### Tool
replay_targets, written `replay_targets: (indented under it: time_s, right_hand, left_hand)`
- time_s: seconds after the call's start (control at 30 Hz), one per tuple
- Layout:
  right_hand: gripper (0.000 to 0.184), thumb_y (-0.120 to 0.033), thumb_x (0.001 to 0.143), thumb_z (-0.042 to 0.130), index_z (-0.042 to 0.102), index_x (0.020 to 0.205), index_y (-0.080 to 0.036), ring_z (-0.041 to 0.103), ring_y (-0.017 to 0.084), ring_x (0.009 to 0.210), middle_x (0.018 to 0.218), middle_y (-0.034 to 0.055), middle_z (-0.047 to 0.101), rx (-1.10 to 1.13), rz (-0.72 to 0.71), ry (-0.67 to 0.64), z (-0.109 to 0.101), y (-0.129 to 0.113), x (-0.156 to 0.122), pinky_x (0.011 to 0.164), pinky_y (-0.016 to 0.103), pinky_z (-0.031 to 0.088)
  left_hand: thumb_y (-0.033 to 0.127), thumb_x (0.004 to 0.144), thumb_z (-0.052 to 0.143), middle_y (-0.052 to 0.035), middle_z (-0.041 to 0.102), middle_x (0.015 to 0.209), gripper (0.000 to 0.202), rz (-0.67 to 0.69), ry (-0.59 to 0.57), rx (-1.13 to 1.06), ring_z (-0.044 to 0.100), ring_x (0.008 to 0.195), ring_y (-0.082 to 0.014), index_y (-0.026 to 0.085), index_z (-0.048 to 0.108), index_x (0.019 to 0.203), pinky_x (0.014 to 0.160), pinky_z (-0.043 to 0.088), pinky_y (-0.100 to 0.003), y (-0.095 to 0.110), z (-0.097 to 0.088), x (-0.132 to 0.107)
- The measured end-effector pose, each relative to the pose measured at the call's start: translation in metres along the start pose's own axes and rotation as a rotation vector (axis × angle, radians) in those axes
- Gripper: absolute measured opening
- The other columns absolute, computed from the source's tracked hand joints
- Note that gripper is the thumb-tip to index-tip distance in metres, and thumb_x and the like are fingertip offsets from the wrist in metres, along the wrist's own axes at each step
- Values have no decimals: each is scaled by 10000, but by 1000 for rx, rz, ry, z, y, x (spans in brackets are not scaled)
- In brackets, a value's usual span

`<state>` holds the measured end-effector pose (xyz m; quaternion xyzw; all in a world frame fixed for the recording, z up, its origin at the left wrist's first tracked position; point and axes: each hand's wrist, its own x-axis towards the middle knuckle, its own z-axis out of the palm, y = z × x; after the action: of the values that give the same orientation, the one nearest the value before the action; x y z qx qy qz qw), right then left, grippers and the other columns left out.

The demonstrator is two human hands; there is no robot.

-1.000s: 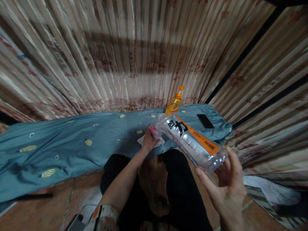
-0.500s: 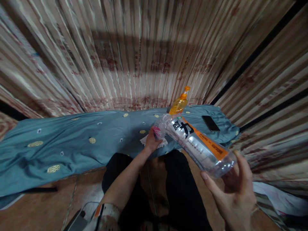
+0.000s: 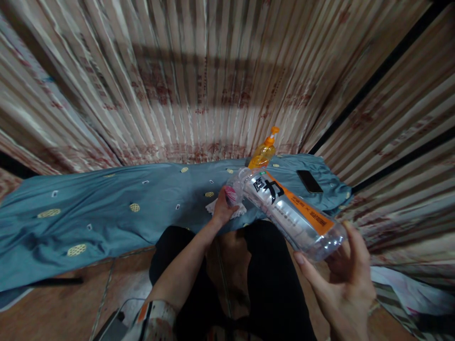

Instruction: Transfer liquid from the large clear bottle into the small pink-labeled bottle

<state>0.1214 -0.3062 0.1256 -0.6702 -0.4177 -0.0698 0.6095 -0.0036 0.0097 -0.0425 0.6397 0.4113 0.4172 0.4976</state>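
Note:
A clear plastic drink bottle (image 3: pixel 295 210) with a silver and orange label slants across the view, its neck end to the left and its base to the lower right. My left hand (image 3: pixel 222 208) is closed around the neck end, where something pink shows through or beside the fingers. At the base, my right hand (image 3: pixel 344 284) grips with the thumb below and fingers on the far side. A crumpled white cloth or tissue (image 3: pixel 239 211) lies on the blue cloth under my left hand, partly hidden by it.
An orange pump bottle (image 3: pixel 262 155) with yellow liquid stands behind the drink bottle. To its right lies a black phone (image 3: pixel 309 181). A blue patterned cloth (image 3: pixel 106 208) covers the bench-like surface. Striped curtains (image 3: pixel 199 94) hang close behind, with dark poles at the right.
The view has shifted very slightly. Both hands keep the same hold on the drink bottle, which stays at nearly the same slant.

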Motion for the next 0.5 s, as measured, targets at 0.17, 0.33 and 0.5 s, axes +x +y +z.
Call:
replay_targets:
  time_s: [0.17,0.33,0.5]
  right_hand:
    - [1234,-581,886,1193,590,1920,-279,894,466,1478,1692,250,833,-8,-11,2,-1,4,-2,1298,748,734]
    - [1238,-555,879,1201,597,1921,-267,904,450,1443,1696,263,829,-12,-11,-1,-3,5,-2,1296,750,734]
    - [1224,-589,884,1191,601,1907,-270,901,452,1457,1691,258,831,-9,-14,5,-2,3,-1,1286,741,745]
  left_hand:
    - [199,670,1142,-181,785,1752,1143,37,-9,-17,761,1683,-489,274,672,1708,1514,559,-756,-5,1,2]
    - [189,667,1132,-207,782,1758,1124,39,-2,-17,761,1684,-489,248,678,1693,1514,559,-740,-5,1,2]
    - [211,669,1147,-194,774,1772,1145,21,-12,0,752,1693,-486,265,681,1714,1519,549,-743,-4,-1,2]
